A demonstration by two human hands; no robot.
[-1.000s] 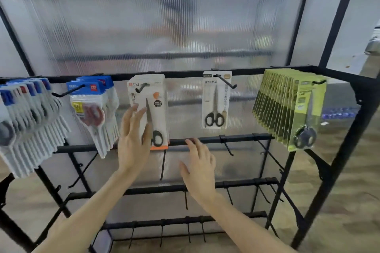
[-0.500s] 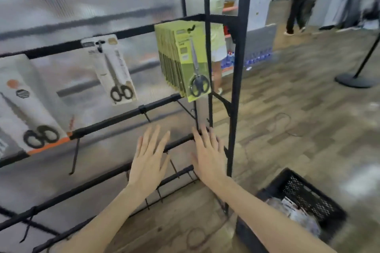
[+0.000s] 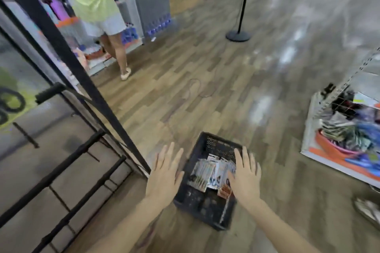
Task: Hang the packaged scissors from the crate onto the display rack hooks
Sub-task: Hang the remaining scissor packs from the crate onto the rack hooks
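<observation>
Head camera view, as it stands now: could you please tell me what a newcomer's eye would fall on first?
Two bare hands, left hand and right hand, reach out with straight fingers at bottom centre, holding nothing. Between and under them a black crate stands on the wood floor, with packaged scissors lying inside. The black display rack slants across the left side.

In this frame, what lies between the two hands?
In the head view, the black crate on the floor, with packaged scissors inside, shows between the open left hand and right hand. Neither hand holds anything.
</observation>
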